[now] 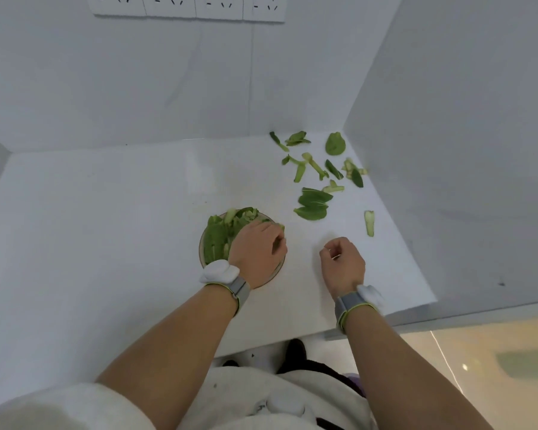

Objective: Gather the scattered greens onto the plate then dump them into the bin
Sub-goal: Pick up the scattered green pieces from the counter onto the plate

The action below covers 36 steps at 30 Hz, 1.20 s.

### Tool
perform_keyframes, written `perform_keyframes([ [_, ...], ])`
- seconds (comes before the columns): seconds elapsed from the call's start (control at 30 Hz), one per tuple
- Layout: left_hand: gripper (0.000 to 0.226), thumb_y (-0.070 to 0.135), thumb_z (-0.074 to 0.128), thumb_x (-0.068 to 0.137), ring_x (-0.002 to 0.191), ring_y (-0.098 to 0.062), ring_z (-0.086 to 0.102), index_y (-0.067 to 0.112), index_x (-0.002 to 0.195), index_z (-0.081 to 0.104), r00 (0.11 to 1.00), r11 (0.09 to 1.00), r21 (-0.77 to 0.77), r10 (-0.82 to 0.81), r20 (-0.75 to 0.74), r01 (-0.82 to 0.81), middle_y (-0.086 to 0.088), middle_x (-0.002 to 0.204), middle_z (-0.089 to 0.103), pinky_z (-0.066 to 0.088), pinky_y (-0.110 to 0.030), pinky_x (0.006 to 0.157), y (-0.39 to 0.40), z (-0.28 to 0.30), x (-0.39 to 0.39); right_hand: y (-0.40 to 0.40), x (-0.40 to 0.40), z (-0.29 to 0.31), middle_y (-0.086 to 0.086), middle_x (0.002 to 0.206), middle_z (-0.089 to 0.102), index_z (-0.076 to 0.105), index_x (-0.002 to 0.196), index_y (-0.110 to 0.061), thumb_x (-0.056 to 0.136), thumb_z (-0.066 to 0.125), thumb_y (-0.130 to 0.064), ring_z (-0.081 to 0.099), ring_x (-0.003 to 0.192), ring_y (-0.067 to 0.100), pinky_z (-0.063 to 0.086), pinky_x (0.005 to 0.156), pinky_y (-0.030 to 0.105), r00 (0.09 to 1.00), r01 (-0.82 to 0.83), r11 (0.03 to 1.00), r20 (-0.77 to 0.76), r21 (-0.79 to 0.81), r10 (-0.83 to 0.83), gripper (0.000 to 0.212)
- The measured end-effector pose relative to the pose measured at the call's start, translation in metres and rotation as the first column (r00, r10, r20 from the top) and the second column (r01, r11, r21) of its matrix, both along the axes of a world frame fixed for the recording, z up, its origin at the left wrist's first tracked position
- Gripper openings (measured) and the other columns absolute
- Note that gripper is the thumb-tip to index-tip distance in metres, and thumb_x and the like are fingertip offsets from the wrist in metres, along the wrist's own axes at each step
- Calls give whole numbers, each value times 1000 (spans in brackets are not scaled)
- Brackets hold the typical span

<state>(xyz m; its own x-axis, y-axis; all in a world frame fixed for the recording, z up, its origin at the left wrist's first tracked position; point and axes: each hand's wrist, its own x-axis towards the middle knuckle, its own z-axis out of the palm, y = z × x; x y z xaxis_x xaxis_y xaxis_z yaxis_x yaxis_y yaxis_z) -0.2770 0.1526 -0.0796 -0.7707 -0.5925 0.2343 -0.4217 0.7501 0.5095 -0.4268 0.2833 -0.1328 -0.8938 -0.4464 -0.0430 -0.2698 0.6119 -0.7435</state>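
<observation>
While gathering is under way, left hand (257, 246) is lying curled on heaped green leaves (218, 237) in round shallow plate (200, 250), grip unclear; right hand (343, 262) is hovering half-curled, contents unclear; scattered green leaf scraps (312, 206) are awaiting pickup.

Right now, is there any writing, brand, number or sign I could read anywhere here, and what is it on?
No readable text anywhere in this view.
wall sockets: only slot holes, no lettering to be seen.
wristbands: no brand or number shows.
shirt: a few small dark marks, too blurred to read.
</observation>
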Motion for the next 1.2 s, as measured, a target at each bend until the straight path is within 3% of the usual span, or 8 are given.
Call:
perform_keyframes([
  [0.17, 16, 25, 52, 94, 84, -20, 49, 14, 86, 60, 990, 995, -50, -85, 114, 91, 1, 83, 60, 43, -32, 79, -4, 2, -36, 11, -35, 1, -2, 85, 61, 60, 80, -22, 80, 63, -18, 56, 71, 18, 43, 68, 29, 975, 200, 979, -87, -43, -203, 5],
  [0.27, 15, 22, 46, 97, 95, -21, 49, 12, 96, 58, 985, 999, -21, -25, 170, 29, -2, 97, 61, 43, -32, 84, -6, 3, -69, 14, -66, 4, 2, 94, 60, 63, 89, -19, 82, 63, -16, 50, 68, 13, 36, 68, 23, 956, 253, 964, -131, -79, -261, 7],
  [0.5, 31, 32, 52, 93, 111, -24, 49, 16, 119, 56, 887, 999, -37, -10, 461, 30, -4, 122, 56, 45, -35, 87, -14, -16, -122, 8, -110, 1, 3, 132, 48, 57, 124, -15, 86, 60, -19, 62, 95, 26, 42, 79, 28, 985, 169, 985, -50, 39, -167, 38],
  [0.7, 33, 32, 55, 84, 104, -28, 51, 15, 113, 56, 832, 985, -131, 165, 530, -112, -5, 114, 57, 39, -33, 71, -23, -36, -154, -14, -138, 3, 0, 140, 42, 49, 133, -21, 92, 56, -25, 60, 104, 24, 39, 82, 27, 993, 116, 986, 3, 116, -117, 42],
  [0.83, 31, 16, 51, 87, 106, -29, 49, 16, 117, 57, 823, 986, -90, 164, 544, -138, -6, 116, 58, 43, -35, 75, -25, -35, -160, -13, -148, -3, 4, 135, 39, 46, 136, -21, 91, 55, -24, 61, 94, 28, 42, 76, 28, 996, 85, 974, 10, 212, -90, 46],
  [1.0, 25, 19, 49, 94, 114, -28, 46, 17, 115, 63, 803, 984, -21, 157, 575, -178, -6, 118, 55, 45, -34, 85, -22, -26, -164, -13, -158, -5, 10, 127, 51, 48, 132, -16, 89, 56, -21, 54, 110, 30, 45, 91, 36, 990, 116, 968, 59, 222, -132, 44],
  [1.2, 22, 19, 49, 94, 108, -26, 51, 16, 110, 63, 891, 976, 82, 150, 429, -204, -6, 107, 66, 48, -35, 83, -8, -8, -159, -13, -148, -3, -1, 101, 66, 54, 115, -21, 84, 60, -23, 59, 99, 25, 49, 88, 39, 987, 119, 977, 88, 176, -136, 32],
])
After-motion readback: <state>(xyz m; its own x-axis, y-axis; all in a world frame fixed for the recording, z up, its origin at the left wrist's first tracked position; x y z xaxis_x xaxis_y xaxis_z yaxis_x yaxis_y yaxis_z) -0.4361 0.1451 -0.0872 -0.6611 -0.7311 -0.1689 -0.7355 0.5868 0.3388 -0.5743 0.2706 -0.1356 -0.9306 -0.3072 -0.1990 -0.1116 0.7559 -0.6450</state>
